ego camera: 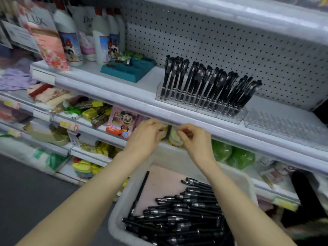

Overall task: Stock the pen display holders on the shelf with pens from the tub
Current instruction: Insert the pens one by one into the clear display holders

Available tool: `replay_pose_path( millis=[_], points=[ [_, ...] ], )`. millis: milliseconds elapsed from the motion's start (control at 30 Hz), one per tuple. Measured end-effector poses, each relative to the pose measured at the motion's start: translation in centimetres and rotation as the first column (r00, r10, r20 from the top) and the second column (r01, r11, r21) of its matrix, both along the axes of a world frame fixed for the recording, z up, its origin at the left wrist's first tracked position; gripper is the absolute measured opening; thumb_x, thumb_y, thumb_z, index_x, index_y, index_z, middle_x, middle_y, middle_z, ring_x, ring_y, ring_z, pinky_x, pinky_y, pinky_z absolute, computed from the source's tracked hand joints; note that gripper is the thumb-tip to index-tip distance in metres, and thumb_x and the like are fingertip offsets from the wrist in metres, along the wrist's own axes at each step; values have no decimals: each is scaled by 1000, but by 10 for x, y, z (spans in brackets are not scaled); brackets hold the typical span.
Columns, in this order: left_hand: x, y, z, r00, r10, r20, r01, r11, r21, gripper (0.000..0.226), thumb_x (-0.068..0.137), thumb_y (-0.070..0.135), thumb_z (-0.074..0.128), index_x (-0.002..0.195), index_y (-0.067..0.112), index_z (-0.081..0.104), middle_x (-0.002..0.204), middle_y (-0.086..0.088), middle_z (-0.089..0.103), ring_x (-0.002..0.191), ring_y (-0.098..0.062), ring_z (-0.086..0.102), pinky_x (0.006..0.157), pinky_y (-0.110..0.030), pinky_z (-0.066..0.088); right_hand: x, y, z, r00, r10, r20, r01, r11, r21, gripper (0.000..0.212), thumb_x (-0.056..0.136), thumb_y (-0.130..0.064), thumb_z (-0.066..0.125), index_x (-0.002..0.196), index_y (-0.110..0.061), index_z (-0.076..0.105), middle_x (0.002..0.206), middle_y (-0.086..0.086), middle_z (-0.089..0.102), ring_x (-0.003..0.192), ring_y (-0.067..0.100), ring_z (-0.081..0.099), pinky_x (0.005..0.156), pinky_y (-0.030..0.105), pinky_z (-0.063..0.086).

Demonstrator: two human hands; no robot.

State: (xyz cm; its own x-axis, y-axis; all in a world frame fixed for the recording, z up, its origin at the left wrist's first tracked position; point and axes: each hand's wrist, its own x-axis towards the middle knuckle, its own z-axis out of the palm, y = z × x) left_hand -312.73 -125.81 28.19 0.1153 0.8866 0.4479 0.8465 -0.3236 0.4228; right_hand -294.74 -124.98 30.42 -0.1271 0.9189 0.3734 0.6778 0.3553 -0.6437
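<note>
Black pens (186, 210) lie heaped in the pale tub (124, 201) at the bottom of the view, a large pile, all lengthwise and capped; above the tub both bare arms reach forward to the front rail (221, 128) of the shelf (124, 86). At the rail the left hand (145, 137) and right hand (193, 139) sit close together, fingers curled towards the thumbs; no pen shows in either grip, though blur leaves it unclear whether they pinch something small, so I cannot tell what, if anything, each grip has. On the shelf one clear holder (230, 116) is packed with upright black pens (204, 86), leaning back in rows; just beside it, to the right, a second clear holder (284, 125) stands with no pens in it. By my reckoning the job is about half done; one holder filled, one left to fill, and plenty of stock in the tub.
</note>
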Motion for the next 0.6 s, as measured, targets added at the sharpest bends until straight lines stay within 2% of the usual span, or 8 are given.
replay_pose_path(
  millis=[67, 167, 267, 333, 400, 467, 600],
  points=[
    [5, -16, -24, 999, -43, 11, 44, 998, -44, 31, 84, 13, 57, 111, 10, 70, 112, -12, 65, 98, -38, 61, 86, -40, 50, 7, -24, -29, 996, 65, 64, -61, 996, -64, 10, 85, -15, 70, 87, -23, 75, 75, -14, 68, 69, 2, 61, 69, 21, 47],
    [10, -28, -47, 999, -38, -22, 37, 997, -65, 38, 83, 4, 64, 121, 6, 66, 121, -15, 61, 105, -40, 55, 93, -40, 45, 8, -47, -64, 946, 279, 167, -234, 940, -249, 15, 85, -9, 68, 93, -20, 76, 92, -8, 73, 79, 0, 60, 77, 19, 46],
    [10, -31, -51, 998, -32, -47, 30, 999, -38, 44, 81, 5, 58, 125, 4, 62, 124, -16, 58, 109, -38, 53, 96, -39, 43, -4, -58, -82, 806, 529, 265, -465, 844, -269, 27, 84, -6, 57, 101, -19, 74, 108, -3, 72, 96, 10, 64, 87, 28, 50],
    [10, -33, -51, 998, -38, -58, 36, 999, -25, 47, 79, 2, 58, 125, 3, 62, 125, -17, 58, 109, -39, 53, 96, -39, 43, -15, -64, -89, 706, 637, 309, -581, 771, -260, 32, 83, -6, 51, 104, -18, 73, 114, -3, 70, 104, 17, 63, 86, 31, 50],
    [10, -35, -50, 997, -33, -64, 32, 999, -20, 46, 81, 0, 59, 127, 3, 61, 127, -17, 57, 112, -38, 52, 98, -40, 42, -21, -67, -96, 659, 665, 352, -613, 746, -262, 31, 87, -4, 54, 108, -18, 72, 118, -3, 67, 103, 23, 61, 82, 34, 49],
    [11, -36, -49, 998, -21, -58, 19, 999, -33, 48, 83, -2, 59, 131, 4, 58, 131, -15, 55, 118, -36, 49, 101, -41, 41, -21, -65, -103, 659, 639, 396, -599, 765, -237, 33, 90, -9, 55, 116, -23, 70, 123, -3, 65, 102, 27, 59, 85, 36, 46],
    [13, -37, -48, 997, -11, -79, 7, 999, -46, 54, 81, -4, 62, 134, 6, 55, 134, -13, 52, 122, -33, 44, 103, -41, 40, -14, -60, -105, 660, 563, 497, -534, 817, -216, 35, 86, -18, 60, 120, -23, 68, 105, 10, 63, 91, 31, 53, 85, 37, 42]
  ],
)
